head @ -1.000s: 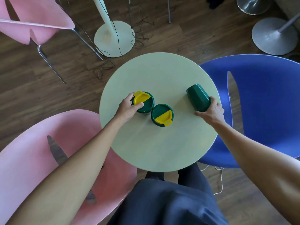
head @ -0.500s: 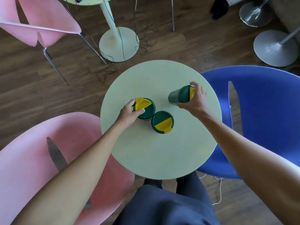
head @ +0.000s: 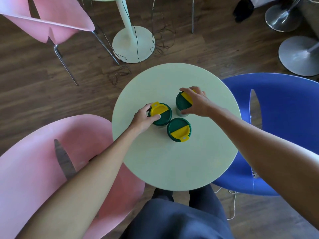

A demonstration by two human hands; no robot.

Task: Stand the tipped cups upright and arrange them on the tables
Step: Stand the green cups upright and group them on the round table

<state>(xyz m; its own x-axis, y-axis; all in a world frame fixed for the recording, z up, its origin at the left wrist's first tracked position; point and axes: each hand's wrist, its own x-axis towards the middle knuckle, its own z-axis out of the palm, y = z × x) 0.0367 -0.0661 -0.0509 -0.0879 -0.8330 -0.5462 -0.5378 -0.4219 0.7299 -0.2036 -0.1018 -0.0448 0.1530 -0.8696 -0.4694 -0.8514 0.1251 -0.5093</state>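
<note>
Three dark green cups with green-and-yellow lids stand upright in a tight cluster on the round pale green table [head: 176, 163]. My left hand [head: 144, 119] grips the rim of the left cup [head: 161, 114]. My right hand [head: 196, 102] holds the far right cup [head: 182, 102] from above by its lid, and its fingers hide part of the lid. The near cup [head: 179, 129] stands free between my hands, touched by neither.
A pink chair [head: 43, 169] sits close at the table's left and a blue chair [head: 279, 128] at its right. Beyond the table are another pale table's pedestal base [head: 133, 44], a second pink chair [head: 46, 19], loose cables and grey stool bases [head: 298, 56].
My right hand lifted the tipped cup from the table's right edge, turned it upright and set it beside the other two. My left hand stayed on the left cup.
</note>
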